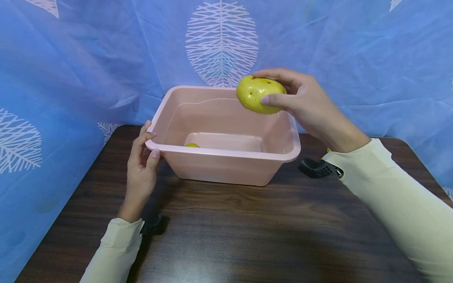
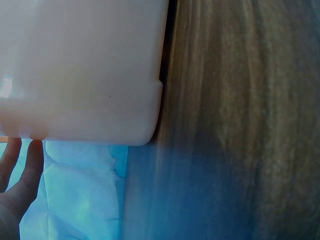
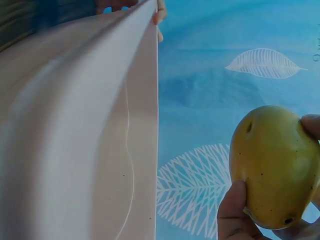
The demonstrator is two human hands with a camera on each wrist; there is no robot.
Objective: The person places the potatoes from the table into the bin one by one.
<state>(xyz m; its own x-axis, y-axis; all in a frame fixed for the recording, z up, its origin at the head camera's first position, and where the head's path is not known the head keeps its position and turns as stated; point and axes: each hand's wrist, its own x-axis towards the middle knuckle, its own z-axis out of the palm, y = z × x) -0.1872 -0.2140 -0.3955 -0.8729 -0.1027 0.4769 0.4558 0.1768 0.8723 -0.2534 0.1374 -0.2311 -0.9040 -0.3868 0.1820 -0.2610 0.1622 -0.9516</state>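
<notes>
A pink basin (image 1: 226,167) stands on the dark wooden table. The left hand (image 1: 141,169) grips its near left corner, thumb and fingers around the rim; in the left wrist view fingers (image 2: 32,167) touch the basin wall (image 2: 80,75). Above the basin's right back rim, the right hand (image 1: 304,98) holds a yellow-green mango-like fruit (image 1: 260,94) between thumb and fingers. The right wrist view shows that fruit (image 3: 274,165) pinched beside the basin (image 3: 142,150). Inside the basin, a small part of another yellow thing (image 1: 192,145) shows behind the near rim.
A blue cloth (image 1: 354,59) with white leaf prints hangs behind the table (image 1: 230,228). Black straps are on both wrists, the right one (image 1: 318,168) near the basin's right side. A small yellow bit shows by the right cuff.
</notes>
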